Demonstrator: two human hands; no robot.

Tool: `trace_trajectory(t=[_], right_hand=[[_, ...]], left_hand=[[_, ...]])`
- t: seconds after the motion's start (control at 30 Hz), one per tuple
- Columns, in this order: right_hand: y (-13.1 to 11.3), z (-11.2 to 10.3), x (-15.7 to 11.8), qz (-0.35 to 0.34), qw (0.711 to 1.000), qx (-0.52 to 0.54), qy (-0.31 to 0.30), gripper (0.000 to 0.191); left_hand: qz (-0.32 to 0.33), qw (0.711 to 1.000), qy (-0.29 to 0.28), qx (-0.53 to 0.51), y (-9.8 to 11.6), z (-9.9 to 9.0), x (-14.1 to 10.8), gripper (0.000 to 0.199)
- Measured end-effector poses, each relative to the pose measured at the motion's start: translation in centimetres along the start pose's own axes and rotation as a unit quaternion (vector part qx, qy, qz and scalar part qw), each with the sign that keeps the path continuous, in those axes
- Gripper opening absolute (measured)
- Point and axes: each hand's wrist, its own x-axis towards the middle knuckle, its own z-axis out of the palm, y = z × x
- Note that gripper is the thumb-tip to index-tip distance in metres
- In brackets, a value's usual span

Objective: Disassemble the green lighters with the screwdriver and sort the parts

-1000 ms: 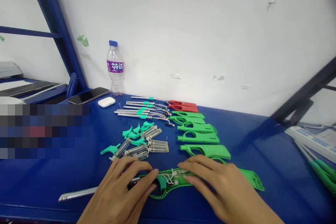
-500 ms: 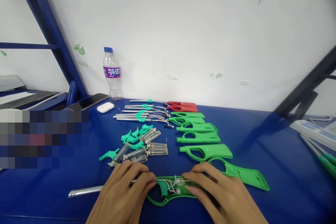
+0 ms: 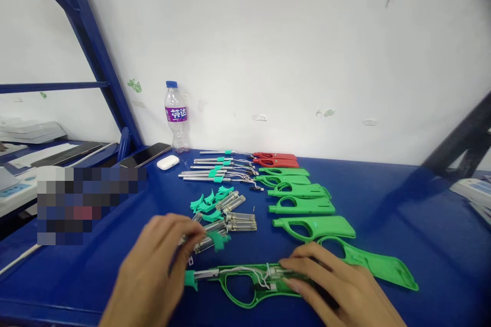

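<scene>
A green half shell [image 3: 245, 302] lies near the front edge with a metal tube [image 3: 207, 274], white wires and a clear cartridge [image 3: 276, 271] in it. My right hand [image 3: 326, 281] is closed on the shell's right part, over the cartridge. Raised left of the shell, my left hand [image 3: 161, 260] pinches a teal trigger piece [image 3: 218, 240], slightly blurred. Another teal piece [image 3: 191, 280] sits around the tube beside that hand. Behind it lie several clear cartridges [image 3: 241, 221] and teal triggers [image 3: 209, 204].
Green shells [image 3: 314, 226] and red shells [image 3: 276, 159] line up at the centre right. Metal tubes with wires [image 3: 203, 176] lie behind the triggers. A bottle [image 3: 178, 122], phone [image 3: 146, 155] and white case [image 3: 168, 163] stand or lie at the back left.
My left hand has left the shell and lifted, now with a teal trigger. The shell's loop no longer has a teal piece in it. My right hand stays on the shell; the view has shifted left.
</scene>
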Motion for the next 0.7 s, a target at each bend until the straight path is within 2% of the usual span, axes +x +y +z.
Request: trace_trajectory(t=[0.07,0.23,0.33,0.4,0.47,0.53,0.6,0.7], right_hand=[[-0.1,-0.1,0.1,-0.005,1.0,0.002,0.015,0.036],[0.1,0.0,0.2,0.002,1.0,0.013,0.018,0.037],[0.5,0.3,0.2,0.017,1.0,0.023,0.008,0.032],[0.5,0.5,0.2,0.041,0.999,0.034,-0.01,0.026],[0.3,0.6,0.3,0.06,0.997,0.042,-0.024,0.025],[0.0,0.4,0.4,0.061,0.997,0.037,-0.027,0.03],[-0.4,0.2,0.4,0.048,0.998,0.023,-0.021,0.036],[-0.6,0.1,0.3,0.036,0.999,0.012,-0.002,0.033]], left_hand=[[-0.03,0.999,0.01,0.04,-2.1,-0.8,0.9,0.021],[-0.121,0.986,-0.047,0.104,-7.5,-1.5,0.7,0.033],[-0.129,0.983,-0.08,0.105,-9.6,-1.3,-0.2,0.031],[-0.123,0.983,-0.099,0.095,-10.2,-1.3,-0.5,0.029],[-0.115,0.985,-0.089,0.095,-9.6,-1.2,-0.3,0.03],[-0.095,0.99,-0.046,0.095,-7.7,-1.1,0.2,0.032],[-0.041,0.997,-0.012,0.058,-4.5,-0.6,0.8,0.025],[0.048,0.997,-0.028,-0.044,1.2,0.9,1.5,0.018]])
